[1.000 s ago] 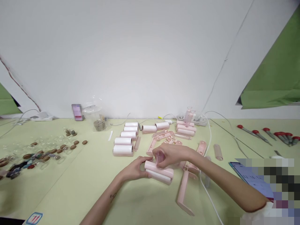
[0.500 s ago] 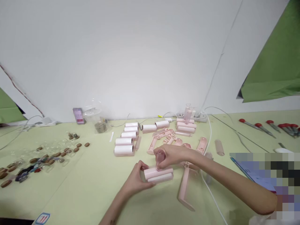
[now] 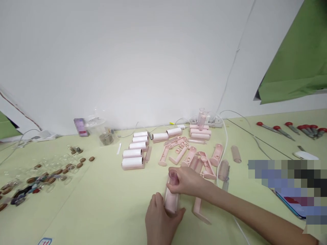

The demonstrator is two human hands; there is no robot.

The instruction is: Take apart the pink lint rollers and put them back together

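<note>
My left hand [image 3: 161, 221] is wrapped round the near end of a pink lint roller [image 3: 171, 200] that now points away from me. At its far end my right hand [image 3: 187, 181] pinches a small translucent pink cap [image 3: 173, 176]. A pink L-shaped handle [image 3: 198, 209] lies on the table just right of my hands. Several loose pink handles and covers [image 3: 189, 157] are scattered behind my right hand.
A row of white paper rolls [image 3: 134, 153] lies behind to the left, with corks and small glass bottles [image 3: 41, 173] further left. Red-handled screwdrivers [image 3: 293, 131] sit far right. A white cable [image 3: 224, 149] runs past my right arm. A phone [image 3: 291, 204] lies at right.
The roller has turned from lying crosswise to pointing away from me, and it came nearer. My left hand slid to its near end; my right hand stayed on the cap.
</note>
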